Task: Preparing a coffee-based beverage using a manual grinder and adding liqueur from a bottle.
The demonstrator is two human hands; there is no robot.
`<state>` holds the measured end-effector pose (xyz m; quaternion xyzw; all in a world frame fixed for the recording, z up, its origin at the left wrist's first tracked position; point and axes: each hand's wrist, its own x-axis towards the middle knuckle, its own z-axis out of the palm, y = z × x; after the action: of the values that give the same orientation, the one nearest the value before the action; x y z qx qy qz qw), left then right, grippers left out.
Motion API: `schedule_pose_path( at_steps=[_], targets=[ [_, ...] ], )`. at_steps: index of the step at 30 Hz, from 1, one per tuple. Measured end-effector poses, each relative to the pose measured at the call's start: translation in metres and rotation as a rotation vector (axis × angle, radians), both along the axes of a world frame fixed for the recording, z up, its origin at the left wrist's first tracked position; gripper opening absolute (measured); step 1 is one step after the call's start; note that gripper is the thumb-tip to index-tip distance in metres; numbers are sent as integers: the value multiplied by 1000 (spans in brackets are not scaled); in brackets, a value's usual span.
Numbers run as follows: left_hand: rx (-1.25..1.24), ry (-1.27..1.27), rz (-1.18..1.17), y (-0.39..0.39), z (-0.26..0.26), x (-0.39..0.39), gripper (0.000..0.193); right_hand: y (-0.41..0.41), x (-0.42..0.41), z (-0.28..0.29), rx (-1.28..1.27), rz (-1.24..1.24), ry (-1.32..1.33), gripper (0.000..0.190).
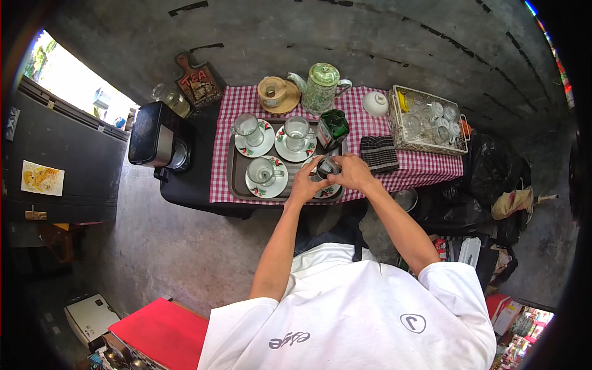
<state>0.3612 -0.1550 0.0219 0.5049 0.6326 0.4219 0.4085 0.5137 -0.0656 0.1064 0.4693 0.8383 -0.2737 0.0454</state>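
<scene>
My left hand [305, 183] and my right hand [352, 172] hold a small glass [328, 166] between them, over a saucer at the tray's front right corner. What is in the glass is too small to tell. Three other glass mugs, at the back left [249, 130], back middle [296, 132] and front left [262, 172], stand on white patterned saucers on the brown tray [233, 178]. A green glass bottle [334, 131] stands behind my hands, by the tray's back right corner. A folded dark striped cloth [379, 154] lies right of my right hand.
Behind the tray are a green enamel pot [321, 90], a lidded cup [272, 92] on a wooden plate and a white bowl [375, 104]. A wicker basket [428, 149] of glassware is at the right. A black coffee maker [155, 136] stands at the left.
</scene>
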Motion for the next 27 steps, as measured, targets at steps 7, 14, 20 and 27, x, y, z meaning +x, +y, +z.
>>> schedule_pose_path(
  at_steps=[7, 14, 20, 27],
  targets=[
    [70, -6, 1, 0, -11, -1, 83, 0, -1, 0, 16, 15, 15, 67],
    [52, -7, -2, 0, -8, 0, 83, -1, -1, -3, 37, 23, 12, 66],
    [50, -12, 3, 0, -6, -1, 83, -2, -2, -3, 28, 19, 27, 66],
    [0, -54, -5, -1, -4, 0, 83, 1, 1, -9, 74, 72, 54, 67]
  ],
)
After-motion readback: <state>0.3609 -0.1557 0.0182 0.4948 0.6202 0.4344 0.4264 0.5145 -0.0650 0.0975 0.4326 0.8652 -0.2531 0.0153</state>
